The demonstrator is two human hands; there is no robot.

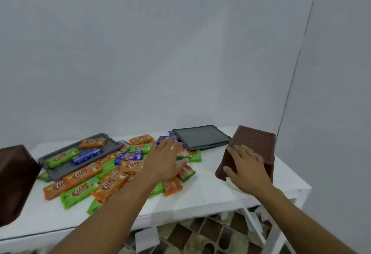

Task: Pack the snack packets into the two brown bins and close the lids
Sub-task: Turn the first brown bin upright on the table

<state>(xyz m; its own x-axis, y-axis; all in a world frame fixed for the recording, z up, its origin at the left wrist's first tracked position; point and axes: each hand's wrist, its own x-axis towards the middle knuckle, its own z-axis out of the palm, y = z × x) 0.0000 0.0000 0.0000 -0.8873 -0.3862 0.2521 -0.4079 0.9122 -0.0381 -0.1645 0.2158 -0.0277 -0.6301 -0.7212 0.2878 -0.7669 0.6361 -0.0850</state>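
Packing barely started, I reckon. Snack packets heaped mid-table, few lying on grey lid. Left hand flat over pile, fingers spread, gripping nothing. Right hand splayed on right brown bin, no real clasp. Bin looks tipped over. Next up: probably set it mouth-up, then scoop packets in.

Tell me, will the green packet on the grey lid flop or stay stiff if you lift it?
Probably stays fairly stiff: the green packet lies long and flat like a bar on the grey lid. Likely light, being slim. Its shiny wrapper may slip a little.
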